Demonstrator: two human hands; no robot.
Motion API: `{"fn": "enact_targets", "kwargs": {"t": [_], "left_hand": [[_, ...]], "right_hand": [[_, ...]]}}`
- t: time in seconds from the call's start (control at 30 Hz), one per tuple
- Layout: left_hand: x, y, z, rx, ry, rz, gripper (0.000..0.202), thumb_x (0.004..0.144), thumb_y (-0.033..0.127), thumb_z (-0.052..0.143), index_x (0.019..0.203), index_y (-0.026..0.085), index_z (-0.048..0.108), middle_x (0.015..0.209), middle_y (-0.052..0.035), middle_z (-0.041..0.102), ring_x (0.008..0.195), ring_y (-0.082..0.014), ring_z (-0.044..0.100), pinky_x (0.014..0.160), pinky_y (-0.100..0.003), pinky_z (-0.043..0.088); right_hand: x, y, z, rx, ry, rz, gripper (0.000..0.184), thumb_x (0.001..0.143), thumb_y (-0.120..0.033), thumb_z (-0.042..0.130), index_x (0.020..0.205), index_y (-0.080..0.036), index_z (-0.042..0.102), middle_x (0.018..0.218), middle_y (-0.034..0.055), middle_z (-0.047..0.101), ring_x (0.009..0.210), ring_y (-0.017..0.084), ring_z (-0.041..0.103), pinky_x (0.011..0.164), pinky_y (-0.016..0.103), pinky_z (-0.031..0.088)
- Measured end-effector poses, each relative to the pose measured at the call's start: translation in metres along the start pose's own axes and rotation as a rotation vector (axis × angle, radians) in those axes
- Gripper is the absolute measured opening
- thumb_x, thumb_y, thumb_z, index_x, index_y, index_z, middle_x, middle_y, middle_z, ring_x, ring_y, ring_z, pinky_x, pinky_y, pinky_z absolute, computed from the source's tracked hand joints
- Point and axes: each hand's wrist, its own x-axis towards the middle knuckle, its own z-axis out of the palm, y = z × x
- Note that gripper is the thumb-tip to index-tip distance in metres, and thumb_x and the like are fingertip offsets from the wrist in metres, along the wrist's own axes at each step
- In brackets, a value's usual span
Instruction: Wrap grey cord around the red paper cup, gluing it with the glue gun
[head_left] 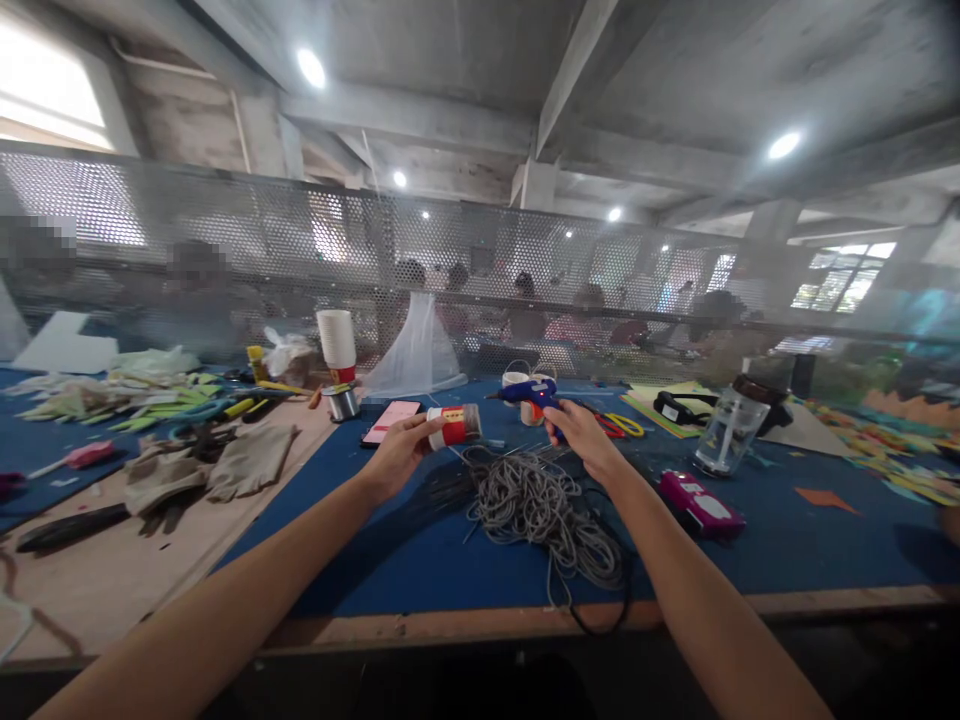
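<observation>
My left hand point(401, 447) grips a small paper cup point(454, 426) with a red and white print, tipped on its side. Grey cord seems to be wound round the cup's right end. In my right hand point(583, 432) is a blue hot glue gun point(529, 391), its nozzle pointing left, above and to the right of the cup and apart from it. Below both hands lies a loose tangle of grey cord point(525, 500) on the blue table mat point(375, 572). White cups point(516, 380) stand behind the glue gun, partly hidden by it.
A phone point(391, 422), a wire spool point(342, 404) and a stack of paper cups point(337, 342) sit at the left. Work gloves point(251, 462) lie farther left. On the right are yellow-handled scissors point(626, 425), a purple device point(701, 503) and a clear bottle point(731, 430). A mesh screen point(480, 250) stands behind.
</observation>
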Motion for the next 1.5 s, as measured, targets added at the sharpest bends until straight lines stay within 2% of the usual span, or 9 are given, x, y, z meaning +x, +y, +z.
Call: {"fn": "enact_targets", "kwargs": {"t": [0.1, 0.23, 0.37, 0.6, 0.77, 0.87, 1.03, 1.23, 1.5], "left_hand": [[0.001, -0.001, -0.002, -0.002, -0.002, 0.003, 0.028, 0.074, 0.031, 0.082, 0.093, 0.011, 0.079, 0.091, -0.0102, 0.077, 0.079, -0.0172, 0.067, 0.075, -0.027, 0.053], [0.002, -0.002, -0.002, -0.001, 0.021, 0.009, 0.025, 0.074, 0.03, 0.082, 0.091, 0.011, 0.079, 0.091, -0.0104, 0.077, 0.078, -0.0178, 0.067, 0.073, -0.027, 0.054], [0.001, -0.001, 0.0, 0.0, 0.054, 0.008, 0.022, 0.074, 0.029, 0.082, 0.088, 0.012, 0.078, 0.089, -0.0093, 0.076, 0.076, -0.0168, 0.066, 0.069, -0.026, 0.053], [-0.002, 0.002, 0.003, 0.007, 0.058, 0.004, 0.019, 0.072, 0.025, 0.082, 0.086, 0.013, 0.078, 0.086, -0.0073, 0.076, 0.074, -0.0162, 0.066, 0.07, -0.026, 0.053], [-0.003, 0.003, 0.004, 0.006, 0.044, 0.0, 0.022, 0.072, 0.025, 0.082, 0.09, 0.013, 0.078, 0.091, -0.0085, 0.077, 0.078, -0.0176, 0.067, 0.073, -0.027, 0.052], [-0.003, 0.003, 0.004, 0.007, 0.044, 0.002, 0.024, 0.073, 0.025, 0.081, 0.093, 0.012, 0.078, 0.093, -0.0098, 0.077, 0.079, -0.0188, 0.068, 0.073, -0.028, 0.052], [-0.002, 0.002, 0.003, 0.016, 0.037, 0.009, 0.028, 0.072, 0.026, 0.082, 0.095, 0.012, 0.077, 0.093, -0.0108, 0.077, 0.081, -0.02, 0.069, 0.075, -0.03, 0.053], [-0.003, 0.003, 0.003, 0.003, 0.025, 0.005, 0.027, 0.073, 0.024, 0.081, 0.096, 0.009, 0.076, 0.097, -0.0126, 0.076, 0.083, -0.0201, 0.068, 0.077, -0.03, 0.053], [-0.003, 0.004, 0.004, 0.006, 0.024, 0.008, 0.025, 0.073, 0.024, 0.081, 0.094, 0.011, 0.077, 0.096, -0.0119, 0.077, 0.084, -0.0207, 0.068, 0.078, -0.031, 0.053]], "right_hand": [[-0.006, -0.011, 0.011, 0.042, 0.009, -0.073, 0.034, 0.085, -0.051, 0.064, 0.087, -0.018, 0.054, 0.066, -0.0042, 0.058, 0.054, 0.01, 0.055, 0.059, 0.025, 0.045], [-0.013, -0.02, 0.022, 0.065, 0.019, -0.105, 0.033, 0.085, -0.045, 0.064, 0.101, -0.02, 0.05, 0.067, -0.0036, 0.064, 0.055, 0.013, 0.059, 0.061, 0.027, 0.047], [-0.017, -0.022, 0.027, -0.169, 0.044, -0.094, 0.032, 0.084, -0.047, 0.066, 0.099, -0.019, 0.06, 0.052, -0.0065, 0.055, 0.048, 0.014, 0.055, 0.056, 0.026, 0.045], [-0.024, -0.014, 0.038, -0.396, 0.138, -0.153, 0.032, 0.088, -0.043, 0.061, 0.108, -0.02, 0.069, 0.056, -0.0012, 0.065, 0.055, 0.02, 0.065, 0.068, 0.03, 0.052], [-0.023, -0.006, 0.043, -0.535, 0.175, -0.147, 0.027, 0.084, -0.041, 0.064, 0.104, -0.024, 0.074, 0.079, 0.0054, 0.076, 0.077, 0.026, 0.072, 0.075, 0.034, 0.053], [-0.022, -0.003, 0.043, -0.549, 0.169, -0.153, 0.027, 0.085, -0.041, 0.064, 0.103, -0.025, 0.074, 0.083, 0.0057, 0.076, 0.083, 0.028, 0.071, 0.075, 0.034, 0.054], [-0.024, -0.001, 0.043, -0.6, 0.154, -0.223, 0.027, 0.087, -0.042, 0.061, 0.102, -0.024, 0.074, 0.081, 0.0048, 0.075, 0.082, 0.027, 0.07, 0.073, 0.031, 0.052], [-0.028, 0.001, 0.045, -0.688, 0.136, -0.323, 0.024, 0.089, -0.042, 0.059, 0.093, -0.023, 0.073, 0.072, 0.0022, 0.07, 0.069, 0.021, 0.066, 0.067, 0.026, 0.046], [-0.031, -0.004, 0.047, -0.711, 0.112, -0.351, 0.04, 0.091, -0.06, 0.057, 0.091, -0.022, 0.07, 0.067, 0.0021, 0.067, 0.062, 0.019, 0.061, 0.06, 0.026, 0.041]]}}
